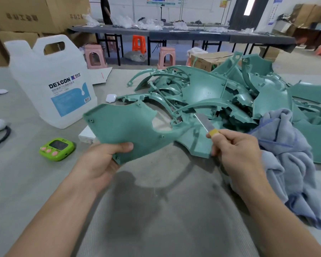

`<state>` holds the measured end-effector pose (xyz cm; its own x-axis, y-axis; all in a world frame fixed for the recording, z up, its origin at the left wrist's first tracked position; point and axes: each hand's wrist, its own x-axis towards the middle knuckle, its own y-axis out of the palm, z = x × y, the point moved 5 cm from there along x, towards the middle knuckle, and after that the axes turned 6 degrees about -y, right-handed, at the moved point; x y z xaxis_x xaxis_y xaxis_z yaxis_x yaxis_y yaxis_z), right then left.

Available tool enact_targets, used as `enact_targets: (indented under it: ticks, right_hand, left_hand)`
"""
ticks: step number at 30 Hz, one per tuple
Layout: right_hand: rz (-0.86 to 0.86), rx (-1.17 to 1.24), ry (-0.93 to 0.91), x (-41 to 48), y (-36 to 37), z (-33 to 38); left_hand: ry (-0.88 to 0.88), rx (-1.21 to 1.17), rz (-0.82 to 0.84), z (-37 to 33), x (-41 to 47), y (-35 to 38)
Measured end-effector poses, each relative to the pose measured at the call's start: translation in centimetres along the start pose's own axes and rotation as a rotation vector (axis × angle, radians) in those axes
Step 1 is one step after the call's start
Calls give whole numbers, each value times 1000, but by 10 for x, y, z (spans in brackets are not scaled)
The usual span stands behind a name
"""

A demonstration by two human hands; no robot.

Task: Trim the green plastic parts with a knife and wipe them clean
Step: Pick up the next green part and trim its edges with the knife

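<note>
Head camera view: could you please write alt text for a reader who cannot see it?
A person's left hand grips a green plastic part while the right hand holds a knife close to it. More green parts are piled behind, beside a blue-grey cloth.

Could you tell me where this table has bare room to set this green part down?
The widest bare patch of table lies between the forearms, below the held green part. A smaller one lies nearer than the timer. Crowded: pile of green parts and blue cloth on the right, jug behind the timer.
</note>
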<state>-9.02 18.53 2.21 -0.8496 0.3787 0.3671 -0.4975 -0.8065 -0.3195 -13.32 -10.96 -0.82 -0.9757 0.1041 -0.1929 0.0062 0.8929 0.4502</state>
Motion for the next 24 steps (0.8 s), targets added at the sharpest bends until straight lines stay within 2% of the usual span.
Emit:
enact_targets:
  ticks: [2, 3, 10, 14, 19, 24]
  right_hand:
    - [48, 280, 90, -5, 16, 1]
    - [68, 328, 96, -7, 21, 3]
    - [13, 373, -58, -11, 25, 14]
    - [-26, 233, -56, -7, 20, 8]
    - [-134, 62, 65, -5, 9, -5]
    - [-157, 21, 68, -12, 11, -5]
  left_hand:
    - [-142, -168, -35, 7, 3, 0]
    - [-180, -205, -48, 8, 4, 1]
    - [-213, -408, -79, 4, -2, 8]
    - [-229, -405, -112, 2, -5, 7]
    - [-221, -361, -150, 3, -5, 3]
    - [-233, -366, -145, 4, -5, 4]
